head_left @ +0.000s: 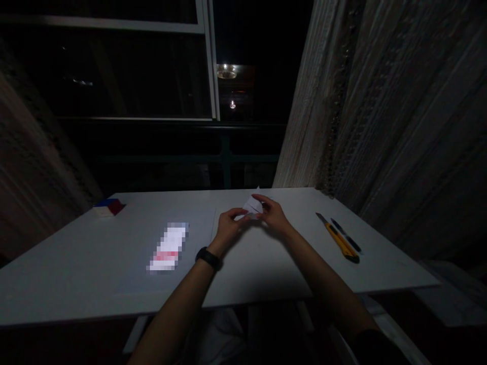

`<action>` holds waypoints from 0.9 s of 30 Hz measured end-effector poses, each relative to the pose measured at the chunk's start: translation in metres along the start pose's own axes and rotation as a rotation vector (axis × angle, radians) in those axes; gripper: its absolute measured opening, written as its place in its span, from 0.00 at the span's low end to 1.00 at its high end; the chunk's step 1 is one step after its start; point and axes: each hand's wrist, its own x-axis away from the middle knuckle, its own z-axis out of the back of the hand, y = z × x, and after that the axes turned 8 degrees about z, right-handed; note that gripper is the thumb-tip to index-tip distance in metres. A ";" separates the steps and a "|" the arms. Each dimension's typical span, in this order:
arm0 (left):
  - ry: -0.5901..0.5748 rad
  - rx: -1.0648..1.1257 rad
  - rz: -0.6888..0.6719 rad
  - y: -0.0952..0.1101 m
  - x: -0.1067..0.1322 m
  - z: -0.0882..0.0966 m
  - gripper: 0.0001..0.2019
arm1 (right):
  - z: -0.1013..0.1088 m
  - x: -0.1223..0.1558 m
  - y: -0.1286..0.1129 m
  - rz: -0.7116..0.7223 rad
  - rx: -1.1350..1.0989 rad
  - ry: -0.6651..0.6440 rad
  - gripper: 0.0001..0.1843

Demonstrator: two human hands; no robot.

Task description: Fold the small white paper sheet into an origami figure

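Both hands hold a small piece of folded white paper above the far middle of the white table. My left hand, with a dark band on the wrist, pinches its lower left side. On the right side, my right hand grips the paper between thumb and fingers. A pointed tip of the paper sticks up past the fingertips. The dim light hides the finer folds.
A lit phone with a blurred screen lies on a white sheet at left. Behind it sits a colored cube. To the right lie a yellow box cutter, blade out, and a dark pen. Curtains flank the window.
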 end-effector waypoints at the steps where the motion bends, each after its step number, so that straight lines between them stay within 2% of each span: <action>1: -0.007 -0.020 -0.015 0.000 0.000 0.000 0.15 | 0.000 0.001 0.000 0.012 0.043 0.002 0.32; 5: -0.010 -0.083 -0.091 -0.004 -0.002 0.000 0.15 | -0.003 0.005 -0.004 0.174 0.265 0.003 0.35; 8: 0.019 -0.057 -0.094 -0.006 -0.003 0.000 0.15 | -0.004 0.007 -0.009 0.249 0.321 -0.018 0.34; 11: 0.050 0.019 -0.018 -0.005 -0.004 0.000 0.17 | -0.005 0.008 -0.011 0.150 0.213 0.096 0.33; 14: 0.062 0.125 0.055 -0.003 -0.004 0.000 0.19 | -0.007 0.006 -0.006 0.012 -0.039 0.231 0.35; 17: 0.070 0.198 0.100 -0.002 -0.003 0.000 0.19 | -0.007 0.002 0.002 -0.048 -0.187 0.290 0.32; 21: 0.087 0.235 0.109 -0.003 -0.003 0.000 0.17 | -0.007 -0.001 0.005 -0.101 -0.164 0.253 0.11; 25: 0.117 0.218 0.091 -0.004 -0.004 0.000 0.17 | -0.009 0.001 0.001 -0.182 -0.337 0.095 0.11; 27: 0.114 0.209 0.078 -0.003 -0.003 0.000 0.17 | -0.011 0.002 0.001 -0.187 -0.330 0.056 0.13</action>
